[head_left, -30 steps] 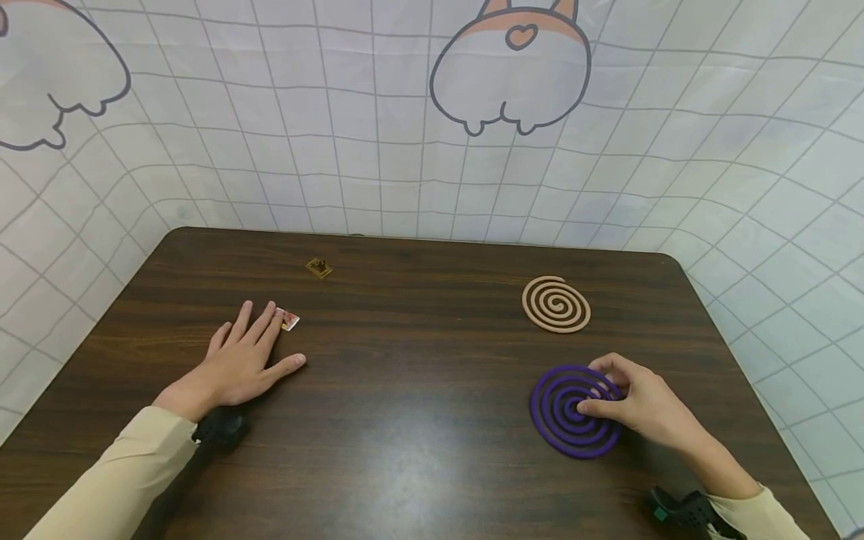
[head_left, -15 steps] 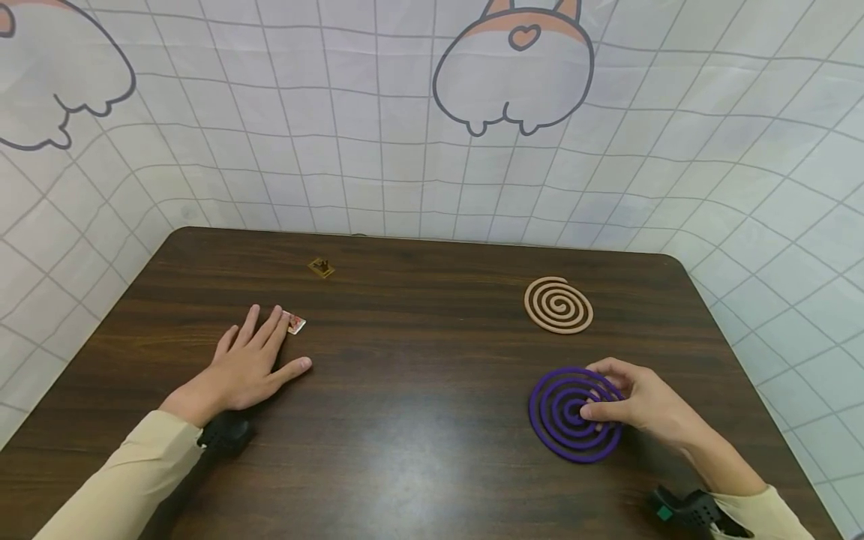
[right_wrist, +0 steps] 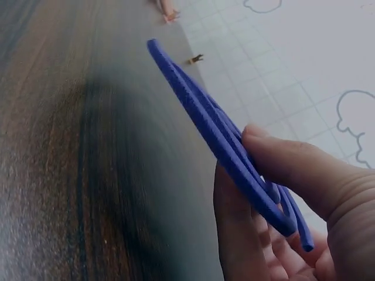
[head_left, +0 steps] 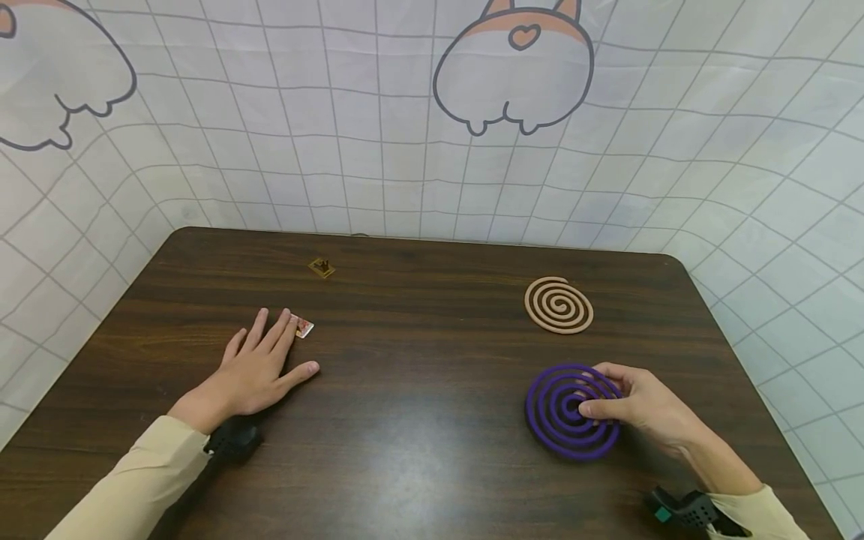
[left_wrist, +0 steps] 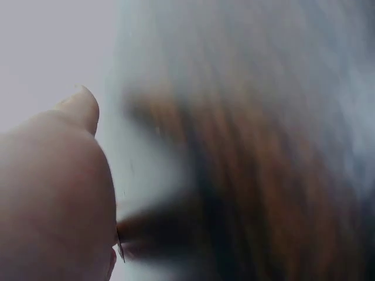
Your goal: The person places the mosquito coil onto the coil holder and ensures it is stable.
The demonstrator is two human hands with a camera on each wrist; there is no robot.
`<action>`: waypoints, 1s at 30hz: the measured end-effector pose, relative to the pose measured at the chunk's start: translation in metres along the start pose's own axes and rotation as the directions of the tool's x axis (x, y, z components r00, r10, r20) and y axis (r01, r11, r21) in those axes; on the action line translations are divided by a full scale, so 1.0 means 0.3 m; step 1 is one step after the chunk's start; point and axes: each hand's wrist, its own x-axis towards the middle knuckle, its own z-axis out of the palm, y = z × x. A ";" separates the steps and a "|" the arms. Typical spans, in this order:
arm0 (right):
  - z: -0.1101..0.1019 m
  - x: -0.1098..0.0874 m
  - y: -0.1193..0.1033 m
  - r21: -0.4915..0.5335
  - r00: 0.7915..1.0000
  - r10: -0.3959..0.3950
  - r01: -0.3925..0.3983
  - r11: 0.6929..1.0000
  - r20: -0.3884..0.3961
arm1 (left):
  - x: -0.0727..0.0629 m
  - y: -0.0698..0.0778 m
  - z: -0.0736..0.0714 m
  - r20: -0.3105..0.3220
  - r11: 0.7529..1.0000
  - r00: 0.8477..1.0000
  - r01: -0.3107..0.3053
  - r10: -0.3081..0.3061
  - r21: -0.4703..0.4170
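Observation:
My right hand [head_left: 651, 409] holds a purple mosquito coil [head_left: 574, 398] by its right part, thumb on top and fingers beneath. In the right wrist view the coil [right_wrist: 199, 117] appears edge-on, pinched and tilted, with the table to its left. Toward the left, my left hand [head_left: 253, 382] lies flat with fingers spread. Its index fingertip presses on a small red and white picture card [head_left: 304, 328], partly covering it. The left wrist view holds mostly a blurred thumb side of the left hand [left_wrist: 58, 193].
A tan mosquito coil [head_left: 559, 304] lies flat farther back on the right. At the back left sits a small gold metal coil stand [head_left: 322, 268]. The dark wooden table [head_left: 418, 337] ends at a white grid-patterned curtain [head_left: 405, 112].
My left hand has slid the card to the right and slightly nearer along the table. The purple coil has tilted and shifted a little in my right hand.

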 end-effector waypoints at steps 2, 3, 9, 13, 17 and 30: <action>0.002 0.003 0.001 0.009 1.000 0.002 -0.002 1.000 -0.008 | 0.000 0.005 0.002 0.000 1.000 1.000 -0.001 0.001 -0.003; 0.003 0.004 0.001 0.013 1.000 0.006 -0.006 1.000 -0.016 | 0.000 0.007 0.003 -0.001 1.000 1.000 -0.001 0.001 -0.005; 0.008 0.010 0.000 0.046 0.999 0.013 -0.011 0.999 -0.042 | 0.000 0.017 0.011 -0.004 1.000 1.000 0.004 -0.005 -0.022; 0.013 0.017 -0.002 0.070 0.999 -0.017 0.019 0.997 -0.038 | 0.001 0.024 0.014 -0.008 1.000 1.000 0.001 -0.001 -0.022; 0.023 0.026 -0.007 0.075 0.999 -0.028 0.031 0.997 -0.041 | 0.001 0.034 0.017 -0.014 1.000 1.000 -0.009 0.009 -0.022; 0.059 0.054 -0.034 0.069 0.996 -0.045 0.050 0.996 -0.076 | -0.003 0.058 0.034 -0.019 0.999 1.000 -0.013 0.013 -0.030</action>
